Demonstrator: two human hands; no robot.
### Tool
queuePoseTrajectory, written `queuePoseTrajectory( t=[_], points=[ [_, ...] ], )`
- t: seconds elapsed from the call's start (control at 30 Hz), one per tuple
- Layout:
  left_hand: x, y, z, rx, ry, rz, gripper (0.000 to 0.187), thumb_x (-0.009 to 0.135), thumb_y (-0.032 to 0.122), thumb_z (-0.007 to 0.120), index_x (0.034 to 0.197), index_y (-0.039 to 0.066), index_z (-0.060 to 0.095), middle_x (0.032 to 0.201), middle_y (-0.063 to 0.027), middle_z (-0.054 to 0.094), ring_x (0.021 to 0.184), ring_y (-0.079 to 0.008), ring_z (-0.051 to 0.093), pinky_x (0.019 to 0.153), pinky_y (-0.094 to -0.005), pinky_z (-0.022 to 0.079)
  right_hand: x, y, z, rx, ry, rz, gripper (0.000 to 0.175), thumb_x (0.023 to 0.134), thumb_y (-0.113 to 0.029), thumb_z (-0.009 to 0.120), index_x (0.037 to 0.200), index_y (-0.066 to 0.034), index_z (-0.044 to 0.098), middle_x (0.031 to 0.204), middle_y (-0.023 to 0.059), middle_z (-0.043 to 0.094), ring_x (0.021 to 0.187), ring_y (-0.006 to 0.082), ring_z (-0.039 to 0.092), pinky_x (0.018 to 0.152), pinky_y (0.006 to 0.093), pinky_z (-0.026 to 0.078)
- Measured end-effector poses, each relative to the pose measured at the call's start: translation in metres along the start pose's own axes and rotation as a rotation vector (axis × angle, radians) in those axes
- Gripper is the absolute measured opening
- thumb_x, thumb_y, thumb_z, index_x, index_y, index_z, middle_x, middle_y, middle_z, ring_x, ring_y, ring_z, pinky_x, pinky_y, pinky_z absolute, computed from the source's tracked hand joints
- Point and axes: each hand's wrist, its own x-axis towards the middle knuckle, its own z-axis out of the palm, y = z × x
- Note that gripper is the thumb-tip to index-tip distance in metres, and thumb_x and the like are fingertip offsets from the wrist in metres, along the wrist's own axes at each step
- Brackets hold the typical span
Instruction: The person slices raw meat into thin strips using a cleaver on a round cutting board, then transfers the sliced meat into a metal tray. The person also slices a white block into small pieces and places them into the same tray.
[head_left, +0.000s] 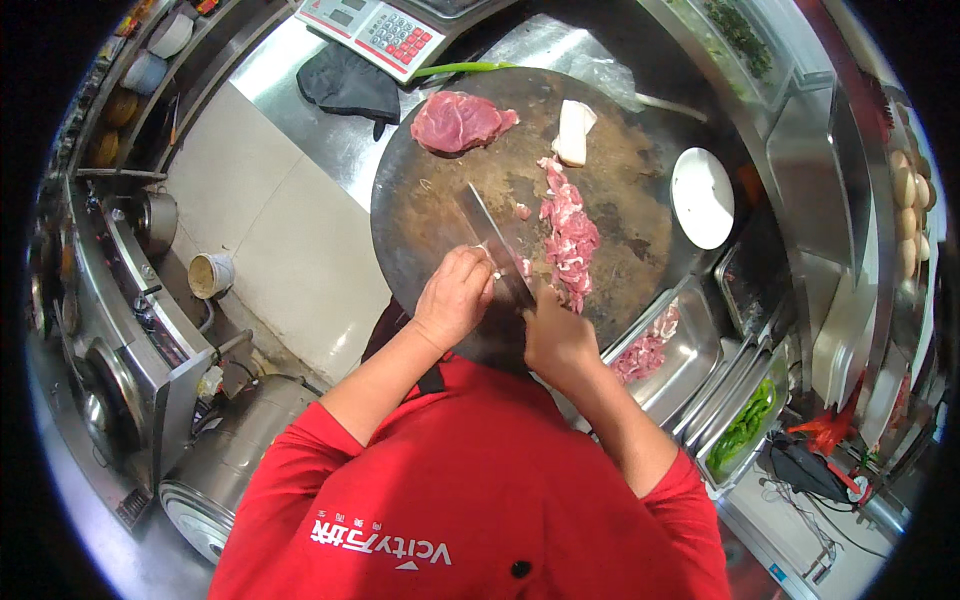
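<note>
My right hand (559, 337) grips the handle of a cleaver (491, 236), whose blade points up and left over a round chopping block (630, 195). Beside the blade, on its left, the bent fingers of my left hand (457, 289) press on a small pale piece, mostly hidden under them. To the right of the blade lies a long heap of sliced raw meat (571, 240). A larger piece of raw red meat (461, 122) rests at the block's upper left. A white slab, seemingly fat (574, 133), lies near the top of the heap.
A digital scale (375, 34) and a black cloth (349, 82) are beyond the block. On the right are a white oval plate (702, 199), a steel tray (694, 352) holding sliced meat, and a tray of green peppers (746, 427). A white bucket (211, 275) stands at left.
</note>
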Motion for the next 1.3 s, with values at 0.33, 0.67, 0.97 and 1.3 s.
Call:
queuePoseTrajectory(
  t=[0.33,0.67,0.97,1.3],
  points=[
    [0.0,0.002,0.001,-0.009,-0.02,0.024,0.025,0.076,-0.001,0.073,0.098,0.001,0.06,0.108,-0.0172,0.061,0.105,-0.0399,0.059,0.093,-0.047,0.051,-0.007,0.02,0.018,0.086,-0.05,0.093,0.032,0.099,-0.024,0.06,0.121,-0.0026,0.049,0.087,0.0277,0.07,0.084,0.0513,0.069,0.076,0.0577,0.054],
    [0.015,0.006,-0.005,0.185,-0.137,0.063,0.019,0.078,0.0,0.07,0.093,0.003,0.059,0.097,-0.0153,0.062,0.094,-0.0369,0.06,0.082,-0.0449,0.053,-0.012,0.099,0.001,1.212,0.27,0.291,0.021,0.1,-0.008,0.062,0.116,0.0049,0.057,0.09,0.0117,0.067,0.05,0.0152,0.053,0.044,0.0298,0.044],
    [0.085,0.045,0.012,-0.33,-0.329,-0.456,0.028,0.087,0.009,0.069,0.11,0.001,0.056,0.104,-0.0193,0.068,0.1,-0.0432,0.064,0.088,-0.0459,0.054,-0.04,0.098,-0.016,1.246,0.569,0.293,0.029,0.099,-0.012,0.063,0.119,0.006,0.054,0.098,0.0129,0.065,0.059,0.0158,0.057,0.047,0.0303,0.047],
    [0.136,0.015,0.024,0.032,-0.057,0.002,0.021,0.089,0.013,0.07,0.109,0.004,0.07,0.117,-0.0179,0.065,0.113,-0.0388,0.06,0.098,-0.0481,0.047,-0.063,0.08,-0.007,1.023,0.377,0.48,0.03,0.098,-0.014,0.064,0.12,0.0024,0.054,0.085,0.0123,0.066,0.048,0.0176,0.059,0.044,0.0328,0.048]
  ],
)
